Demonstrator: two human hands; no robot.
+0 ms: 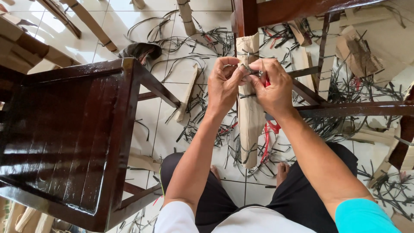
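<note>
**Wrapped chair leg, strap under the fingers**

White floor tiles (129, 26) fill my view, littered with cut black strapping scraps (202, 108), red offcuts (271, 127) and torn cardboard pieces (358, 51) at far right. At near left stands a glossy dark wooden chair (64, 142), bare of any wrapping. A second dark chair frame (345, 108) runs across the far right, and one of its legs hangs down the middle in a brown paper wrapping (250, 129).

From where I watch, both hands meet at the upper part of that wrapped leg. My left hand (223, 84) is closed narrow, fingertips pinching a thin black strap (249, 69) against the paper. My right hand (272, 84) is curled tight on the same strap from the other side; something red shows under its fingers, but I cannot tell what it is.

As for progress, I judge the paper on this leg largely still in place: at least two more black bands (246, 96) ring it lower down, uncut as far as I can see. The litter suggests plenty of strapping is already off elsewhere. Whether the strap in hand is being loosened or tied, I cannot tell. My feet (282, 170) rest on the floor just below.
</note>
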